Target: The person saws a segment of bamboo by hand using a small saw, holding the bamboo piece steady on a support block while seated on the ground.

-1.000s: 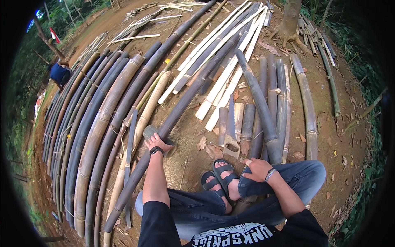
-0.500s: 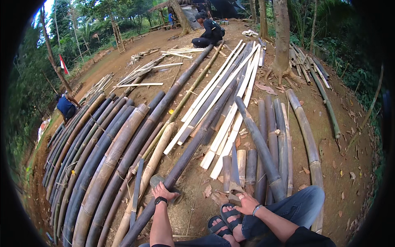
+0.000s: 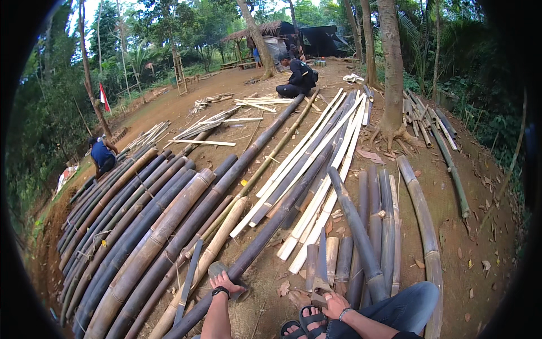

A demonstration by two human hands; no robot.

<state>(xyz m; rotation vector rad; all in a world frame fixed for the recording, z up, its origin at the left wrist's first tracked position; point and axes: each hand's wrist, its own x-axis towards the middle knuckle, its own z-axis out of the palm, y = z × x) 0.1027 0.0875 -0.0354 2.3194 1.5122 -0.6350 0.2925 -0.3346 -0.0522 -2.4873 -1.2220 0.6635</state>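
Note:
I sit on the dirt with my sandalled feet (image 3: 302, 325) in front of me. My left hand (image 3: 228, 281), with a black watch on the wrist, grips the near end of a long dark bamboo pole (image 3: 282, 217) that runs away up and to the right. My right hand (image 3: 335, 304) is closed on a short pale bamboo piece (image 3: 319, 285) just above my feet, beside my jeans-clad right leg (image 3: 395, 308). A thin dark bamboo strip (image 3: 189, 277) lies left of my left hand.
Thick bamboo poles (image 3: 141, 226) lie side by side on the left, split pale slats (image 3: 322, 152) in the middle, and shorter dark culms (image 3: 372, 226) on the right. One person (image 3: 296, 79) crouches far ahead, another (image 3: 101, 155) at the left. A tree trunk (image 3: 392, 68) stands at the right.
My view has tilted up, so both hands sit lower in frame. My right hand left my knee and closed on the short bamboo piece. My left hand stays on the pole.

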